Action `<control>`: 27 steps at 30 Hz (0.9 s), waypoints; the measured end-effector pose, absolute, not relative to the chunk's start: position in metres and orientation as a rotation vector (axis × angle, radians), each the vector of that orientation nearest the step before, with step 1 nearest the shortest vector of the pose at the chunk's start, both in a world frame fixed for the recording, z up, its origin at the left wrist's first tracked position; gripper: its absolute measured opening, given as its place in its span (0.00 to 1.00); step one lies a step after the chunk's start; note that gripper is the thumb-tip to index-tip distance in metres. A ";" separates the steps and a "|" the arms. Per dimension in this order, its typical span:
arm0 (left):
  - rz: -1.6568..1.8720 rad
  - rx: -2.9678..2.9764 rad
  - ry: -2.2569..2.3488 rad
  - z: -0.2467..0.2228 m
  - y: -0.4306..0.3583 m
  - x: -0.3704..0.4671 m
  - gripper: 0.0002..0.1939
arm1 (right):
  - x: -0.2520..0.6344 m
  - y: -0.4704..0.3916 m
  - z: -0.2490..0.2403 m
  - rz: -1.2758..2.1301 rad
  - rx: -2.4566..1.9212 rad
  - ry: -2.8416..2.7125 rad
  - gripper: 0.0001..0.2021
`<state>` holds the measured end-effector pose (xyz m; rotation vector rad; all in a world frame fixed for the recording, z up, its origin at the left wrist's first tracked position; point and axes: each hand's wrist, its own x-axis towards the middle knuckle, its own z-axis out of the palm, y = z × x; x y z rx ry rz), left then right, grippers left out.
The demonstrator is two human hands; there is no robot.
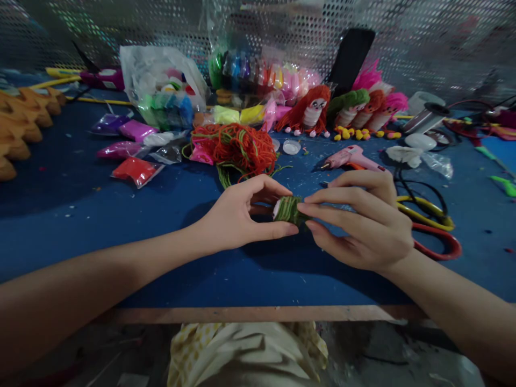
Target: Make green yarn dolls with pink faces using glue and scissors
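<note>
The green yarn-wrapped piece (287, 209) is held just above the near middle of the blue tabletop (193, 285), its pale end facing left. The left hand (237, 217) is clamped around it with thumb and fingers, while the right hand (363, 223) has its fingertips closed on the right end (so that end is largely covered).

On the far left, a clear bag (135, 67) holds green and blue packets with paler lumps above. To its right, a second clear bag (274, 54) contains a row of packets from green through blue and red to pink; glare blurs the rest. Small sachets lie nearer on the left, the red sachet (136, 170) nearest of them.

An orange molded tray (24, 121) is cut off at the left edge. A tangled yarn heap (245, 150), red and green, lies just beyond the left hand. The pink glue gun (355, 157) lies beyond the right hand, which stands in front of part of it and of the red loop (451, 244) (what it belongs to is hidden). Yarn-haired figures (312, 113) stand at far right, before a dark upright slab (351, 56).
</note>
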<state>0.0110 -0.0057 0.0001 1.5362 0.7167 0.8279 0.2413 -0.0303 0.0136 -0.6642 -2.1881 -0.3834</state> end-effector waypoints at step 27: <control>0.844 1.283 0.676 -0.004 0.002 0.010 0.20 | 0.243 -0.030 0.016 -0.340 -0.640 -2.092 0.13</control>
